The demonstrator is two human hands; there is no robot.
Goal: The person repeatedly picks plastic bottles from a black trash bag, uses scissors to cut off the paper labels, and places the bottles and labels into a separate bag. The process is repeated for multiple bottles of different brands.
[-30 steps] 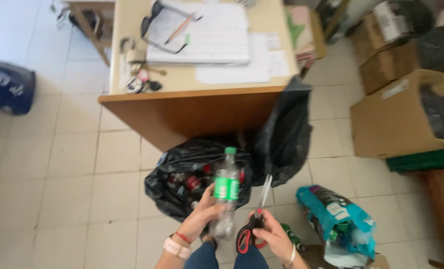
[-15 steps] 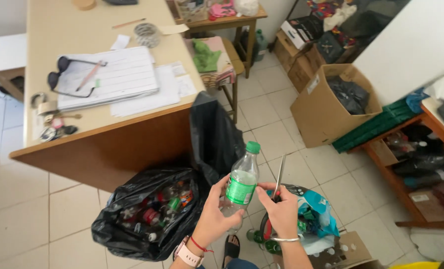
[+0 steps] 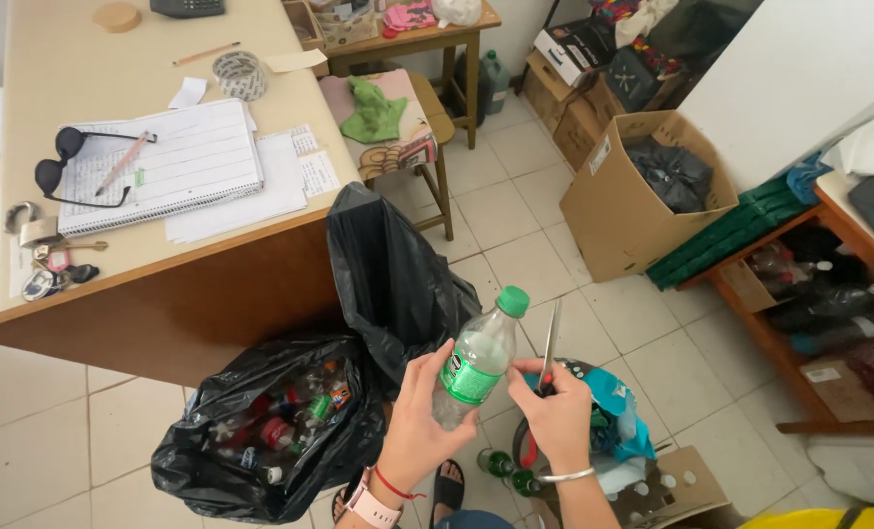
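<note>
The bottle (image 3: 476,364) (clear plastic, green cap and label) is held tilted above a tiled floor (image 3: 55,431), before a wooden surface (image 3: 74,69) carrying a notebook (image 3: 177,162) and sunglasses (image 3: 65,162). The left hand (image 3: 419,421) has its grip closed around the bottle's lower body. The right hand (image 3: 559,411), fingers touching the label, grips scissors (image 3: 549,348) pointing up. A black bag (image 3: 270,421) of bottles sits below left.
</note>
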